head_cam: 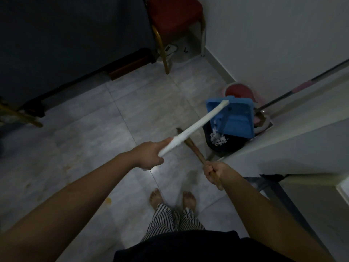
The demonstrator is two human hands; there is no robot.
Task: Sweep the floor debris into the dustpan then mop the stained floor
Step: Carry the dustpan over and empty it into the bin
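Observation:
My left hand (pixel 149 156) grips the white handle (pixel 194 127) of the blue dustpan (pixel 236 118). The pan is raised and tilted over a dark bin (pixel 224 144), and white scraps (pixel 218 138) fall from its lower edge into the bin. My right hand (pixel 213 172) holds a brown wooden broom (pixel 190 146); its stick slants up-left behind the dustpan handle, its brush end dark and hard to make out. A mop handle (pixel 302 86) leans from a red and pink mop bucket (pixel 238 91) along the right wall. Yellowish stains (pixel 108 201) mark the grey tiled floor.
A red chair with gold legs (pixel 173 17) stands in the far corner, with cables on the floor beneath it. Dark furniture (pixel 66 44) fills the far left. A white wall edge and counter (pixel 292 148) crowd the right. My bare feet (pixel 171 197) stand on the tiles.

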